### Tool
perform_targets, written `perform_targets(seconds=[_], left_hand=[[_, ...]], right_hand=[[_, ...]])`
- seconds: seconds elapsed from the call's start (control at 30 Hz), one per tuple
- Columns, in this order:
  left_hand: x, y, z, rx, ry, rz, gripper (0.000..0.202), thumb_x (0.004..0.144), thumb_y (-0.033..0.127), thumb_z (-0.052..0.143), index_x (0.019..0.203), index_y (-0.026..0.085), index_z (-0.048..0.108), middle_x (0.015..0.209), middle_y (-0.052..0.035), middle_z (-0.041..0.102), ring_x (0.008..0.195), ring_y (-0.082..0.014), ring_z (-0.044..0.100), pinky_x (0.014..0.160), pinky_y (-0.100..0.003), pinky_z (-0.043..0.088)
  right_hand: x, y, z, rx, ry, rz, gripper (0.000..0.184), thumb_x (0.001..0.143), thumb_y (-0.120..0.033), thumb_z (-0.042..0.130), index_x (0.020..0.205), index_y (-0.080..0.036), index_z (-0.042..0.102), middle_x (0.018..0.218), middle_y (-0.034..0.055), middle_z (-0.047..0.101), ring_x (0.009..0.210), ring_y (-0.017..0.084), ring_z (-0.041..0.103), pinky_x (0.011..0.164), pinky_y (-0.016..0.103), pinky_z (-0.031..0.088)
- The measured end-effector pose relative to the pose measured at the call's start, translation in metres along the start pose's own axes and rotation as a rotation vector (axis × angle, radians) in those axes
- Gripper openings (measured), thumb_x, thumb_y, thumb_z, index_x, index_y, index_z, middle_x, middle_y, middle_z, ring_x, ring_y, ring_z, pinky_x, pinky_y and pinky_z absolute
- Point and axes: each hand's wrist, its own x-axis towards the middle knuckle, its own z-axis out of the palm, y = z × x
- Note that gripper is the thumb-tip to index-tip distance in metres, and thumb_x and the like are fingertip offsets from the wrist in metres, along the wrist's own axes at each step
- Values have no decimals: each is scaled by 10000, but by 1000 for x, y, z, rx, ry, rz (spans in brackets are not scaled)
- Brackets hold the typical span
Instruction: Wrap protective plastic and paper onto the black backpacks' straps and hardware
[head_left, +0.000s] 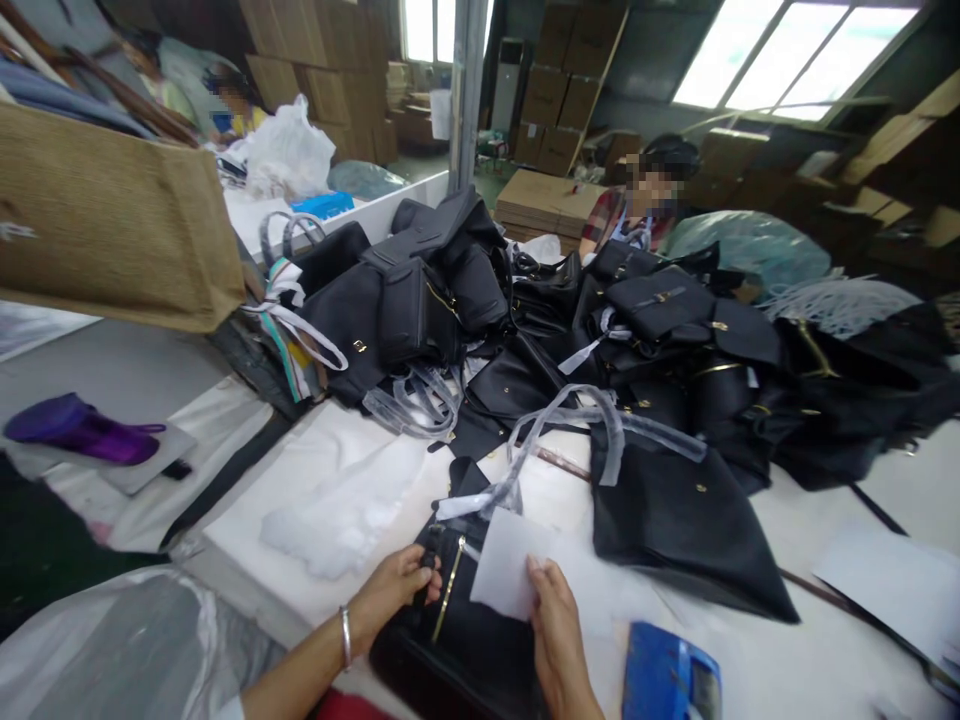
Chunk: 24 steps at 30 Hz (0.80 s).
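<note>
A black bag (491,650) with a gold zipper lies on the white table in front of me. My left hand (401,590), a silver bangle on its wrist, is closed around a black strap (429,560) at the bag's left side. Between the thumb and fingers of my right hand (555,625) is a white sheet of paper (504,565), held over the bag's right part. Clear-wrapped handles (555,420) arch above the bag's far end.
Piled black bags (420,300) cover the table's far side. Another black bag (675,510) lies to the right, with a blue object (670,672) nearer me. A purple bottle (82,430) lies at left under a tan bag (112,220). A person (600,225) sits beyond the pile.
</note>
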Motion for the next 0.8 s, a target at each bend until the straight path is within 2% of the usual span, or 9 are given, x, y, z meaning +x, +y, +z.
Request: perform_targets(seconds=[0.07, 0.13, 0.23, 0.3, 0.37, 0.43, 0.47, 0.67, 0.8], left_hand=[[-6, -3, -4, 32, 85, 5, 283, 769, 386, 614, 937, 158, 607, 860, -53, 668, 784, -181, 627, 711, -290, 455], [-8, -7, -6, 115, 146, 80, 266, 763, 375, 616, 927, 168, 649, 880, -52, 677, 850, -210, 625, 774, -320, 459], [-11, -11, -6, 268, 207, 295, 233, 745, 335, 637, 920, 194, 700, 1153, -90, 620, 1125, -267, 535, 950, -362, 412], [-13, -10, -7, 365, 226, 403, 224, 745, 300, 644, 940, 214, 712, 1379, -85, 460, 1292, -281, 389, 1054, -369, 329], [-15, -7, -7, 424, 200, 448, 247, 759, 272, 634, 992, 231, 706, 1483, -62, 325, 1345, -277, 316, 1102, -376, 268], [-16, -5, -7, 425, 152, 463, 274, 771, 257, 621, 1034, 238, 696, 1491, -61, 315, 1343, -274, 323, 1110, -385, 258], [-15, -4, -7, 411, 135, 465, 279, 771, 254, 620, 1039, 238, 695, 1471, -68, 349, 1333, -273, 341, 1107, -389, 263], [-7, -2, -9, 321, 206, 454, 380, 686, 240, 683, 1065, 221, 661, 1190, -76, 604, 1181, -271, 497, 1046, -392, 333], [-4, 10, -14, 383, 60, 328, 245, 679, 314, 696, 900, 208, 706, 1015, -61, 667, 1061, -285, 562, 978, -385, 381]], right_hand=[[0, 6, 16, 51, -75, -42, 294, 746, -485, 639, 837, -223, 542, 776, -14, 658, 713, 174, 607, 647, 267, 476], [-1, 14, 32, 30, -67, -96, 305, 743, -491, 634, 847, -219, 544, 760, -12, 651, 690, 172, 601, 635, 271, 478], [-9, 27, 55, -38, -91, -145, 312, 705, -467, 676, 854, -214, 570, 762, -3, 657, 702, 183, 605, 638, 279, 483], [-18, 32, 67, -21, -263, -110, 333, 713, -434, 679, 948, -213, 596, 824, 13, 679, 733, 197, 625, 672, 304, 494], [-27, 31, 75, 14, -506, -33, 396, 754, -408, 645, 1097, -218, 588, 913, 33, 693, 774, 211, 645, 715, 337, 499], [-33, 25, 79, 34, -672, 26, 438, 778, -379, 626, 1183, -223, 568, 976, 43, 695, 822, 221, 653, 754, 356, 492], [-35, 22, 80, 32, -698, 36, 447, 775, -367, 631, 1193, -223, 570, 992, 44, 695, 844, 227, 653, 764, 359, 488], [-34, 19, 77, 51, -651, 88, 485, 736, -348, 651, 1199, -218, 584, 1000, 48, 701, 849, 232, 658, 779, 366, 486], [-33, 27, 75, 24, -534, 123, 538, 673, -395, 691, 1171, -208, 610, 958, 57, 706, 833, 259, 656, 751, 404, 502]])
